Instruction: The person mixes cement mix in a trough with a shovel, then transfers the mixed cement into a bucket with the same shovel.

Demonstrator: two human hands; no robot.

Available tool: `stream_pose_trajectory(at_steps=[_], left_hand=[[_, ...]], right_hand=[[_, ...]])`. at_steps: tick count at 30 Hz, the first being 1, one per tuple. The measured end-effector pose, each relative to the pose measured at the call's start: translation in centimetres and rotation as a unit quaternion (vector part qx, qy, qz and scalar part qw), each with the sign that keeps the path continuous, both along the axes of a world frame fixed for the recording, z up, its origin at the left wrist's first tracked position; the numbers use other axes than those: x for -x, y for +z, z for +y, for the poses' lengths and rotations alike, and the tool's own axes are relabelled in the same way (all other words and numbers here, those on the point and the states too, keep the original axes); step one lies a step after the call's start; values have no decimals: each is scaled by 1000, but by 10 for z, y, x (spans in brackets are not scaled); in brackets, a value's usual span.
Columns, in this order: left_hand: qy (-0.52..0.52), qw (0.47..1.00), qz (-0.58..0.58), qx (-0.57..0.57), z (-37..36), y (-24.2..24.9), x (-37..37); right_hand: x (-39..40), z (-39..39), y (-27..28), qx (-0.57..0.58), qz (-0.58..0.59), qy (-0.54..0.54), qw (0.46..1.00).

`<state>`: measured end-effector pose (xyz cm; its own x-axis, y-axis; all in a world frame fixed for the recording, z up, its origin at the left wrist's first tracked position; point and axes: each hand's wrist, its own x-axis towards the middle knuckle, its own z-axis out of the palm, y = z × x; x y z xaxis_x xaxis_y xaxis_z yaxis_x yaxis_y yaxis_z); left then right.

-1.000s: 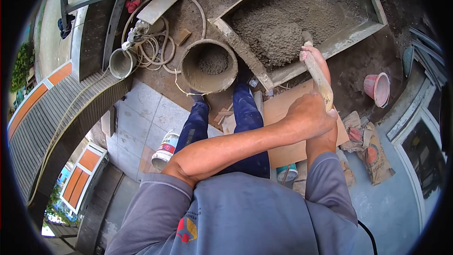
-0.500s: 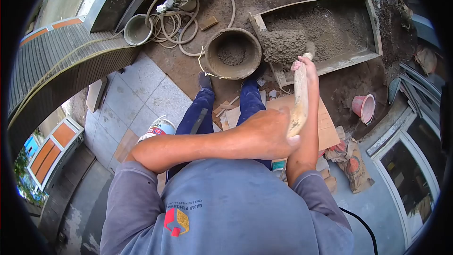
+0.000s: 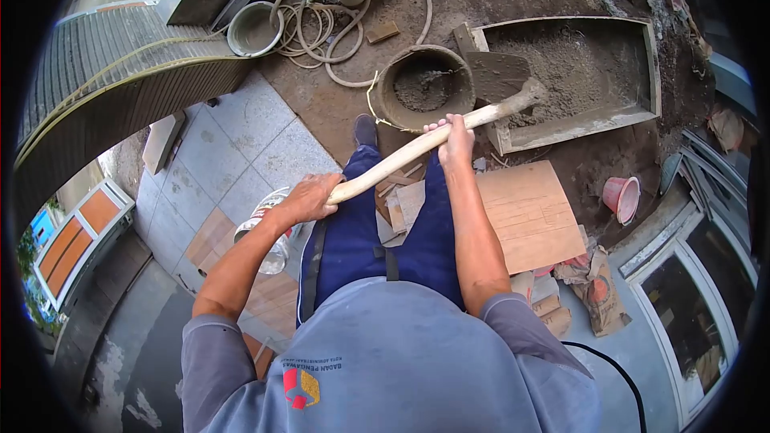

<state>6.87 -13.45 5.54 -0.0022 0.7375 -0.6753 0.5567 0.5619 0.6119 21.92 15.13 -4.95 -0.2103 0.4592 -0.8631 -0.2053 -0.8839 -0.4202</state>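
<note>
Both my hands grip the pale wooden handle of a hoe (image 3: 409,151). My left hand (image 3: 311,196) is wrapped round the handle's near end, above my left thigh. Farther along the shaft, my right hand (image 3: 455,140) is closed round it near the bucket. The hoe's mud-coated blade (image 3: 499,74) lies between the bucket and the trough, overlapping the trough's left end. A round bucket (image 3: 389,112) stands before my feet with wet mortar (image 3: 421,92) inside. The wooden trough (image 3: 573,130) to its right holds more grey mortar (image 3: 585,64).
Coiled hose (image 3: 345,80) and a smaller bucket (image 3: 254,30) lie at the back left. To the right are a cardboard sheet (image 3: 529,204), a pink pail (image 3: 622,196) and a torn cement sack (image 3: 597,289). A white paint tub (image 3: 273,252) stands left of my leg.
The hoe has swung from nearly upright to slanting across my legs, my left hand moving left and down. The mortar heaped on its blade is gone, and more mortar shows in the bucket.
</note>
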Motion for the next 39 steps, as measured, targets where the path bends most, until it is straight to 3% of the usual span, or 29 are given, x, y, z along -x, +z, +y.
stream_pose_trajectory(at_steps=[6,8,10,14,18,21,24,26,28,31,39], left_hand=[[24,994,-93,-59,154,26,-71],[32,981,-145,-122,223,18,-109],[25,977,-191,-87,303,26,-138],[13,972,-172,-160,452,3,-181],[28,969,-168,-178,585,-13,-201],[50,972,-164,-158,642,-48,-209],[84,982,-154,-67,626,-100,-208],[132,977,-152,75,572,-101,-205],[166,972,-106,131,518,-88,-216],[156,966,-72,192,512,-49,-230],[159,971,-134,122,567,4,-237]], right_hand=[[-74,144,58,-102,-52,-47,992],[-106,215,71,-145,-53,-62,986],[-137,294,79,-179,-75,-69,978],[-188,456,69,-242,-97,-56,964],[-220,611,17,-242,-109,-33,964],[-229,678,-70,-205,-111,14,972],[-193,622,-157,-138,-203,72,967],[-167,529,-222,-59,-194,121,972],[-148,442,-231,33,-165,169,971],[-153,371,-237,115,-70,217,967],[-190,410,-231,229,28,118,966]])
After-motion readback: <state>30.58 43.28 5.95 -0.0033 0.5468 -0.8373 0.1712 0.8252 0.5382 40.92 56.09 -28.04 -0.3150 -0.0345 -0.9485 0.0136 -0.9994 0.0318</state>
